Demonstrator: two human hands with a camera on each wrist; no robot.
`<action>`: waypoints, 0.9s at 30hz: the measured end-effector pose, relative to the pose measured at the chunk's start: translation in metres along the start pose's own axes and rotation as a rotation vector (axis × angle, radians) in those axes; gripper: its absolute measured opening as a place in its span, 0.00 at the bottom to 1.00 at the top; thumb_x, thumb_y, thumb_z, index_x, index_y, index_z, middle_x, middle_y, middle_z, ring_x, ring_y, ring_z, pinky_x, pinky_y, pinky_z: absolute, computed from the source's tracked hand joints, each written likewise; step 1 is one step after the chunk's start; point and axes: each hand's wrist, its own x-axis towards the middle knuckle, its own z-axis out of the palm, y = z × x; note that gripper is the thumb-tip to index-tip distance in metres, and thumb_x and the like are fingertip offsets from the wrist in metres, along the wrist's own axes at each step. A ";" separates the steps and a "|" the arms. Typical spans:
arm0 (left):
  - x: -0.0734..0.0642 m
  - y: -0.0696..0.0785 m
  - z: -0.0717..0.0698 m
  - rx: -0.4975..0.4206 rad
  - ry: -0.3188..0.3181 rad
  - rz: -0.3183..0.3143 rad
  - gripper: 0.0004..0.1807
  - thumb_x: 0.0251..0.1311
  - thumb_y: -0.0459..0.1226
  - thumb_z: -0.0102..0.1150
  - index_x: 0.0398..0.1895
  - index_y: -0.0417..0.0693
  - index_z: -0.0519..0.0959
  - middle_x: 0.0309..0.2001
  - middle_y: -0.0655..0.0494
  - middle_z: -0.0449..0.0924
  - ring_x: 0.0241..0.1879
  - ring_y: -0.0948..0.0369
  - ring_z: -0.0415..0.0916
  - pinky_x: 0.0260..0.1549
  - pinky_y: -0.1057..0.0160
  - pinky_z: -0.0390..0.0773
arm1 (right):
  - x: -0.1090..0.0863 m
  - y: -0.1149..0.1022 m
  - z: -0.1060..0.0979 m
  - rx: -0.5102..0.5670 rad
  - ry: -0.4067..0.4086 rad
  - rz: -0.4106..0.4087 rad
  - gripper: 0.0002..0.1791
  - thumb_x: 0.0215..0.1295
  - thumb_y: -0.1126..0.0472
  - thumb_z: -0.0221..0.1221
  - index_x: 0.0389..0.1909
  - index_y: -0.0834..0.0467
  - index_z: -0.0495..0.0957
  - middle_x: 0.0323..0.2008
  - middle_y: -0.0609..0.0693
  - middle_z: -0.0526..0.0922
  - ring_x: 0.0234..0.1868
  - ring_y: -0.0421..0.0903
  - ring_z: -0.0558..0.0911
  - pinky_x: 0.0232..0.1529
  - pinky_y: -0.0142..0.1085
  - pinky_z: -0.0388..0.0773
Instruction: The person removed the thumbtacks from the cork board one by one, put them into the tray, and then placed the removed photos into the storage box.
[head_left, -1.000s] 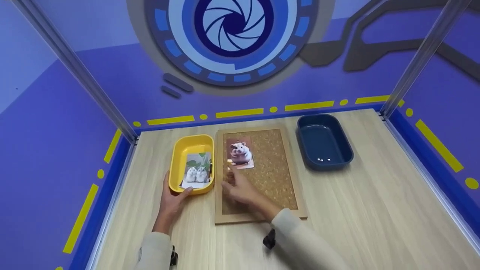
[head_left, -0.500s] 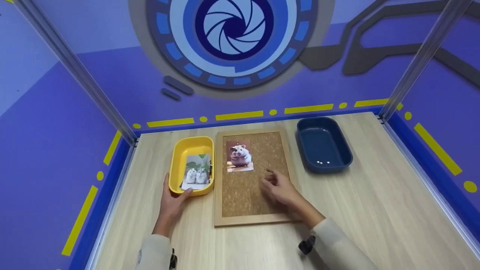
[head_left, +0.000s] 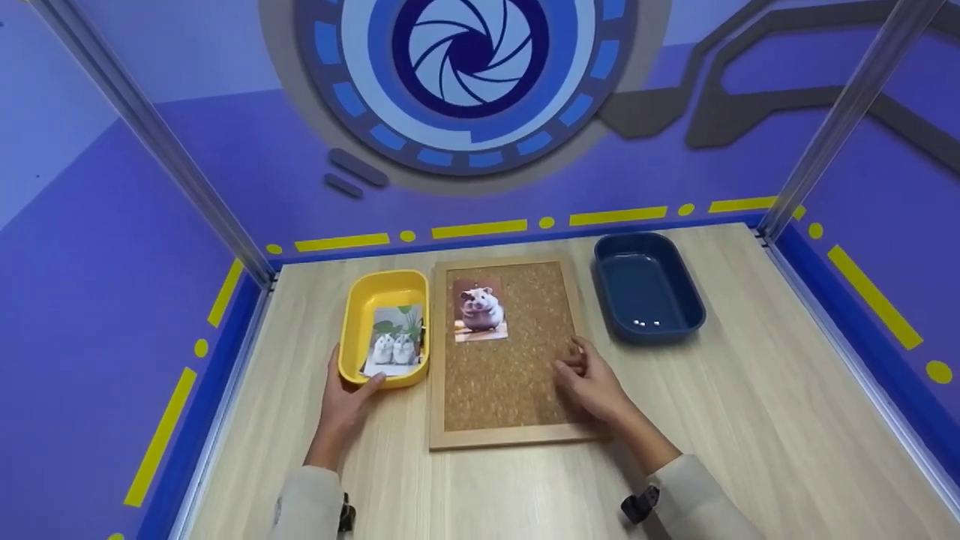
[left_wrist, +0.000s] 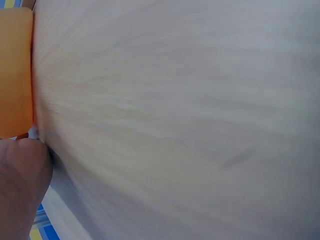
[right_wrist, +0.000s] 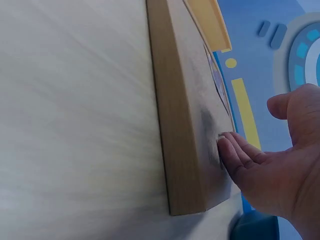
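At the left, a yellow tray [head_left: 386, 289] holds a photo of two white hamsters beside green leaves [head_left: 396, 345]. My left hand [head_left: 343, 411] grips its near left corner, thumb on the rim and fingers along the outer side. A wood-framed cork board [head_left: 495, 390] lies flat in the middle, bearing a photo of one hamster [head_left: 481, 309] at its upper left. Over the board's right edge hovers my right hand [head_left: 596, 386], fingers loosely bent and holding nothing. In the right wrist view its thumb [right_wrist: 279, 106] stands apart from the fingers.
A dark blue tray [head_left: 645, 277] stands right of the board, with a few tiny shiny white bits [head_left: 657, 323] near its front. Purple printed walls [head_left: 247, 165] enclose the wooden table [head_left: 517, 495] at the back and sides.
My right hand has moved right, from the board's left side below the hamster photo to its right edge. The left hand and yellow tray have stayed in place.
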 end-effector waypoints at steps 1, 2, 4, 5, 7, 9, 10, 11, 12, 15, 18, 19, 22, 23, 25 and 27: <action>0.001 0.001 0.000 0.001 -0.001 0.003 0.60 0.69 0.52 0.70 0.89 0.72 0.35 0.90 0.57 0.42 0.89 0.52 0.40 0.88 0.43 0.44 | 0.000 0.000 -0.001 -0.002 0.000 0.002 0.39 0.78 0.57 0.62 0.82 0.66 0.57 0.60 0.65 0.85 0.58 0.55 0.86 0.57 0.43 0.85; 0.002 0.001 0.000 -0.001 -0.003 -0.002 0.59 0.69 0.52 0.70 0.89 0.71 0.35 0.90 0.57 0.42 0.89 0.51 0.41 0.88 0.44 0.44 | 0.000 0.001 -0.003 -0.002 -0.005 0.003 0.39 0.78 0.57 0.61 0.82 0.66 0.57 0.60 0.65 0.85 0.58 0.54 0.86 0.56 0.42 0.85; 0.002 0.003 -0.001 -0.009 0.001 -0.014 0.59 0.70 0.51 0.70 0.89 0.67 0.36 0.89 0.55 0.43 0.89 0.51 0.41 0.88 0.44 0.45 | 0.000 0.001 -0.005 0.007 -0.010 0.007 0.39 0.78 0.58 0.61 0.82 0.65 0.57 0.59 0.65 0.85 0.56 0.53 0.86 0.52 0.39 0.85; 0.001 0.004 -0.001 -0.013 0.007 -0.032 0.58 0.70 0.51 0.69 0.89 0.66 0.36 0.89 0.54 0.43 0.89 0.50 0.42 0.88 0.44 0.45 | 0.000 0.001 -0.006 0.011 -0.009 0.010 0.38 0.78 0.58 0.61 0.82 0.65 0.57 0.59 0.64 0.86 0.55 0.52 0.86 0.50 0.37 0.84; -0.002 0.007 -0.001 0.002 0.021 -0.060 0.58 0.72 0.52 0.67 0.89 0.63 0.34 0.90 0.52 0.41 0.89 0.49 0.42 0.88 0.43 0.46 | -0.001 0.002 -0.008 0.015 -0.001 0.007 0.38 0.78 0.58 0.61 0.81 0.65 0.58 0.57 0.64 0.86 0.54 0.51 0.86 0.48 0.34 0.83; -0.006 0.011 0.001 0.045 0.050 -0.071 0.59 0.73 0.54 0.65 0.89 0.60 0.31 0.90 0.49 0.37 0.89 0.47 0.39 0.87 0.41 0.45 | -0.001 0.002 -0.010 0.014 0.009 0.001 0.37 0.78 0.59 0.61 0.80 0.66 0.60 0.56 0.64 0.87 0.53 0.51 0.86 0.48 0.33 0.82; -0.008 0.014 0.003 0.066 0.071 -0.071 0.60 0.73 0.55 0.64 0.89 0.60 0.28 0.90 0.49 0.35 0.89 0.46 0.38 0.87 0.39 0.43 | -0.002 0.003 -0.011 0.010 0.014 -0.001 0.36 0.78 0.59 0.61 0.80 0.66 0.61 0.55 0.64 0.87 0.53 0.52 0.86 0.49 0.33 0.82; -0.010 0.016 0.006 0.084 0.097 -0.065 0.61 0.73 0.55 0.63 0.88 0.60 0.26 0.90 0.48 0.33 0.89 0.45 0.36 0.87 0.38 0.42 | -0.002 0.003 -0.012 0.005 0.017 -0.004 0.36 0.78 0.59 0.61 0.80 0.66 0.61 0.55 0.65 0.87 0.53 0.52 0.86 0.49 0.33 0.82; -0.012 0.019 0.009 0.095 0.127 -0.044 0.62 0.73 0.55 0.63 0.88 0.59 0.24 0.90 0.47 0.32 0.89 0.45 0.35 0.87 0.37 0.39 | -0.002 0.003 -0.013 -0.001 0.023 -0.007 0.36 0.78 0.60 0.61 0.79 0.67 0.62 0.55 0.65 0.87 0.54 0.52 0.86 0.50 0.34 0.82; -0.020 0.030 0.019 0.091 0.237 0.049 0.62 0.73 0.51 0.65 0.88 0.59 0.25 0.90 0.48 0.33 0.89 0.46 0.34 0.86 0.35 0.34 | -0.001 0.001 -0.012 -0.004 0.019 -0.011 0.35 0.78 0.60 0.61 0.79 0.67 0.62 0.55 0.65 0.87 0.53 0.53 0.86 0.49 0.34 0.83; -0.031 0.045 0.034 0.049 0.310 0.204 0.55 0.72 0.44 0.67 0.89 0.55 0.38 0.88 0.49 0.44 0.87 0.47 0.42 0.86 0.36 0.40 | 0.003 -0.002 -0.010 -0.001 0.006 -0.007 0.36 0.78 0.60 0.61 0.80 0.67 0.61 0.56 0.65 0.86 0.53 0.52 0.85 0.47 0.33 0.82; -0.035 0.051 0.040 0.033 0.318 0.257 0.52 0.72 0.41 0.67 0.88 0.54 0.44 0.87 0.50 0.49 0.86 0.48 0.46 0.86 0.38 0.44 | 0.004 -0.004 -0.010 0.004 0.001 -0.004 0.36 0.78 0.60 0.61 0.80 0.67 0.61 0.56 0.64 0.86 0.54 0.52 0.85 0.46 0.33 0.82; -0.049 0.068 0.059 -0.048 0.272 0.414 0.38 0.71 0.34 0.67 0.81 0.50 0.63 0.79 0.51 0.68 0.79 0.51 0.63 0.82 0.43 0.60 | 0.007 -0.006 -0.006 0.007 -0.010 -0.007 0.35 0.79 0.59 0.60 0.80 0.67 0.61 0.57 0.64 0.86 0.55 0.52 0.85 0.49 0.35 0.83; -0.053 0.073 0.067 -0.069 0.236 0.460 0.34 0.71 0.32 0.66 0.78 0.48 0.69 0.75 0.51 0.74 0.76 0.51 0.68 0.79 0.45 0.66 | 0.007 -0.006 -0.004 0.008 -0.010 -0.007 0.35 0.78 0.59 0.61 0.80 0.67 0.61 0.57 0.64 0.86 0.56 0.52 0.85 0.51 0.37 0.84; -0.059 0.080 0.082 -0.098 0.151 0.521 0.27 0.70 0.31 0.66 0.71 0.46 0.76 0.68 0.49 0.82 0.70 0.51 0.76 0.73 0.47 0.74 | 0.008 -0.007 -0.001 0.007 -0.013 -0.008 0.35 0.78 0.59 0.61 0.79 0.67 0.62 0.57 0.63 0.86 0.56 0.53 0.85 0.54 0.39 0.84; -0.063 0.085 0.097 -0.073 0.057 0.537 0.23 0.72 0.33 0.66 0.68 0.45 0.79 0.64 0.47 0.85 0.66 0.48 0.80 0.69 0.46 0.79 | 0.008 -0.006 0.002 0.004 -0.019 -0.004 0.35 0.78 0.58 0.61 0.80 0.66 0.62 0.58 0.63 0.86 0.57 0.53 0.85 0.57 0.41 0.84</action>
